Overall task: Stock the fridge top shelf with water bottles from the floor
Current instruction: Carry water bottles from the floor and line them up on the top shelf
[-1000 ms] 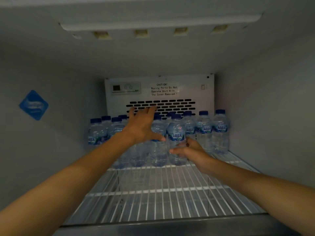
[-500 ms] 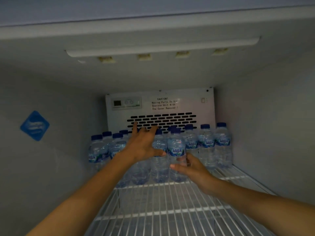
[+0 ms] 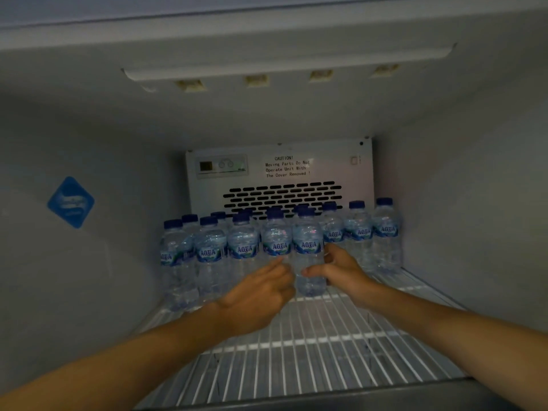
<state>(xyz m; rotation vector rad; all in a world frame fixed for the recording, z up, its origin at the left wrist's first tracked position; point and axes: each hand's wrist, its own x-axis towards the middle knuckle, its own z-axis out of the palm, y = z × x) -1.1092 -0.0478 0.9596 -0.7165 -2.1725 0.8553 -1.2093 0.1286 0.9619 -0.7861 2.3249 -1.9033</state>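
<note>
Several clear water bottles (image 3: 210,250) with blue caps and blue AQUA labels stand in rows at the back of the white wire top shelf (image 3: 311,351). One bottle (image 3: 307,241) stands at the right end of the front row. My right hand (image 3: 341,271) holds its lower half, thumb in front and fingers round its right side. My left hand (image 3: 258,295) reaches in from the left with relaxed fingers. Its fingertips are at the base of the neighbouring bottle (image 3: 277,244) and hold nothing.
The grey fridge walls close in on both sides; the left wall carries a blue diamond sticker (image 3: 71,202). Behind the bottles stands a back panel with a black vent (image 3: 281,197) and a caution label. A light strip (image 3: 287,65) runs along the ceiling. The shelf's front half is bare wire.
My left hand came down from the bottle tops and drew back to the lower part of the front row. My right hand stayed on the same bottle.
</note>
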